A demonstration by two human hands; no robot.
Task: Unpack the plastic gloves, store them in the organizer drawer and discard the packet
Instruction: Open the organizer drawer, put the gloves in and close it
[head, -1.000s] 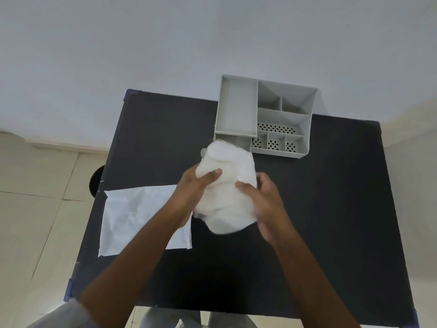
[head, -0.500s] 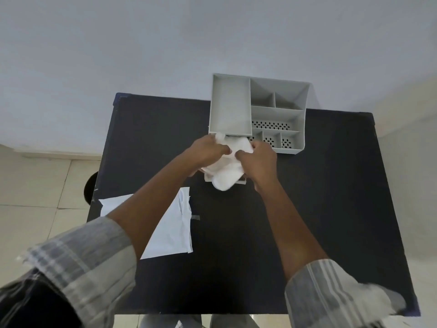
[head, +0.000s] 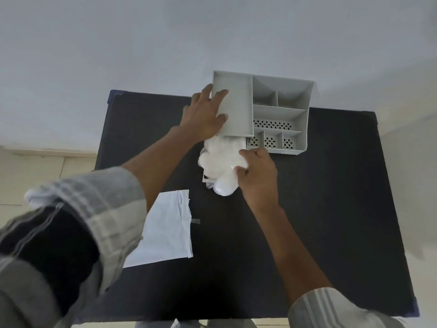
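A grey plastic organizer [head: 281, 114] stands at the far edge of the black table [head: 319, 221]. Its drawer [head: 205, 179] is pulled out at the front left, mostly hidden under a white bundle of plastic gloves [head: 221, 159]. My right hand [head: 256, 176] grips the right side of the bundle and presses it into the drawer. My left hand [head: 204, 114] lies spread against the organizer's left wall, thumb and fingers over its tall compartment. The empty white packet [head: 165, 230] lies flat on the table at the left, partly under my left sleeve.
A pale wall rises right behind the organizer. Tiled floor shows to the left of the table. The organizer's other compartments on the right are open, some with perforated bottoms. My striped left sleeve fills the lower left.
Both hands carried the glove bundle forward from mid-table to the drawer. My left hand then let go of it and moved onto the organizer's left wall.
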